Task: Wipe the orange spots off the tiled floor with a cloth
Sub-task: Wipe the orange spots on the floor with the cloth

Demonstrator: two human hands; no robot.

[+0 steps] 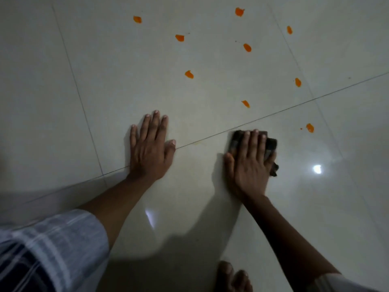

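Wiping under way, judged early: ten orange spots show on the pale tiled floor, none visibly smeared. Right hand lies flat on a dark cloth, fingers straight and spread, pressing it to the tile rather than gripping; the cloth pokes out past the fingertips and on the little-finger side, its edges blurred. Left hand flat on bare floor, fingers straight, holding nothing, apparently bracing the body. The cloth sits just on the near side of a grout line that runs between the two hands. A faint yellowish trace lies along that line between the hands; whether it is residue cannot be told. Nearest spots to the cloth hand: one just ahead across the grout line, one off to its outer side on the same tile with a tiny speck beside it. The rest lie farther ahead, well apart from both hands. Next move likely calls for sliding the pressed cloth forward or outward onto one of those two spots, with firm downward pressure. A bare foot shows at the lower edge, a striped sleeve at lower left.
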